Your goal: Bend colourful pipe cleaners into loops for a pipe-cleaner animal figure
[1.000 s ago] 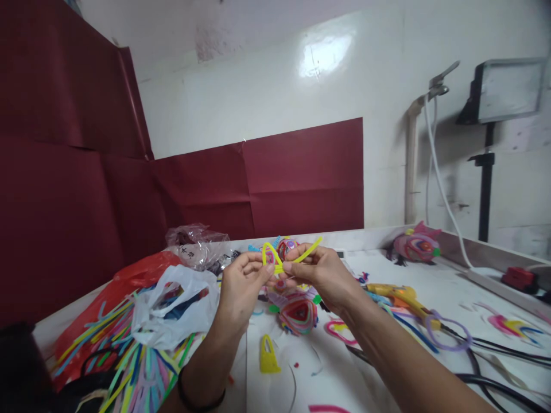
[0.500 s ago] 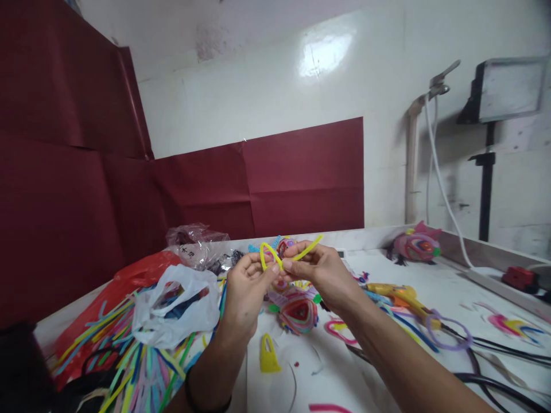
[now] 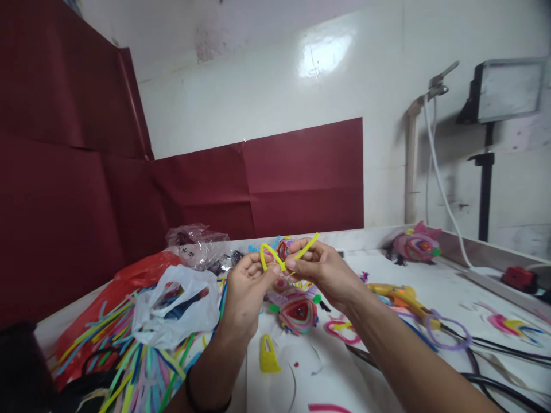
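A yellow pipe cleaner (image 3: pixel 263 252), bent into a pointed loop with a straight tail, is held up between my two hands. My left hand (image 3: pixel 246 289) pinches the loop's lower end. On the tail side, my right hand (image 3: pixel 325 269) grips the stem close to where it crosses, and the free end sticks up past the fingers. Behind and below the hands sits a round fish-like figure (image 3: pixel 298 312) of coiled pink, red and green pipe cleaners, partly hidden. A finished yellow pointed piece (image 3: pixel 270 355) lies on the white paper (image 3: pixel 301 376) beneath.
To the left, a white plastic bag (image 3: pixel 176 310) and many loose pipe cleaners (image 3: pixel 146 373) rest over a red bag (image 3: pixel 146 269). On the right lie a yellow glue gun (image 3: pixel 407 298), a purple ring (image 3: pixel 450 338) and black cables (image 3: pixel 508 390). Another pink fish (image 3: pixel 416 245) stands at the back.
My right hand has shifted slightly, and the pipe cleaner's free tail has swung a little left and down. The loop in my left hand stays nearly still.
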Demonstrator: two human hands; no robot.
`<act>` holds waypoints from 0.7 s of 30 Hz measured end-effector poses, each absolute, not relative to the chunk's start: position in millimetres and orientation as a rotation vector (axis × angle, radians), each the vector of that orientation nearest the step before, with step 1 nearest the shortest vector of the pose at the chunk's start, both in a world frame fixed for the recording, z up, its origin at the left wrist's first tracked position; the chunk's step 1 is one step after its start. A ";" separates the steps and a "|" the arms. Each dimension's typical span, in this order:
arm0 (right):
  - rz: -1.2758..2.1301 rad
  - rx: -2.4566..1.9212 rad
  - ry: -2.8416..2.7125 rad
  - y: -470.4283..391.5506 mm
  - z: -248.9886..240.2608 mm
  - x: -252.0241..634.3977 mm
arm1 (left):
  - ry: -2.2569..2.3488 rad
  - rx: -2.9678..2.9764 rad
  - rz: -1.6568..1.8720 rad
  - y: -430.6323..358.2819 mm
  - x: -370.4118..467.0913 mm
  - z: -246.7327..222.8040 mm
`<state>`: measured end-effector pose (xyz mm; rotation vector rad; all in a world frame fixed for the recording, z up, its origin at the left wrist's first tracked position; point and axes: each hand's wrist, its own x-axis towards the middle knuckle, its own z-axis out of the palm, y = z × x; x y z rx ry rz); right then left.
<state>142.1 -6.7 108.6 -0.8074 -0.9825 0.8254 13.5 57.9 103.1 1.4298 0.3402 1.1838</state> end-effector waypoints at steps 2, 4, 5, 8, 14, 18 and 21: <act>0.840 -0.792 -0.991 -7.2 108.4 143.1 | 0.332 1.435 1.179 57.8 12.8 102.8; 0.846 -0.777 -1.016 -7.5 108.2 144.1 | 0.322 1.443 1.175 58.0 12.2 102.5; 0.851 -0.771 -1.030 -7.5 108.1 144.7 | 0.315 1.446 1.172 58.1 12.1 102.5; 0.879 -0.744 -1.055 -6.8 107.6 147.2 | 0.297 1.456 1.159 58.7 12.3 102.9; 0.966 -0.686 -1.092 -5.5 105.5 153.5 | 0.243 1.473 1.105 59.7 10.5 103.7; 0.993 -0.677 -1.089 -6.2 105.1 155.5 | 0.235 1.468 1.102 58.7 10.0 103.6; 0.977 -0.682 -1.074 -6.8 106.2 155.4 | 0.235 1.459 1.122 57.4 10.7 103.1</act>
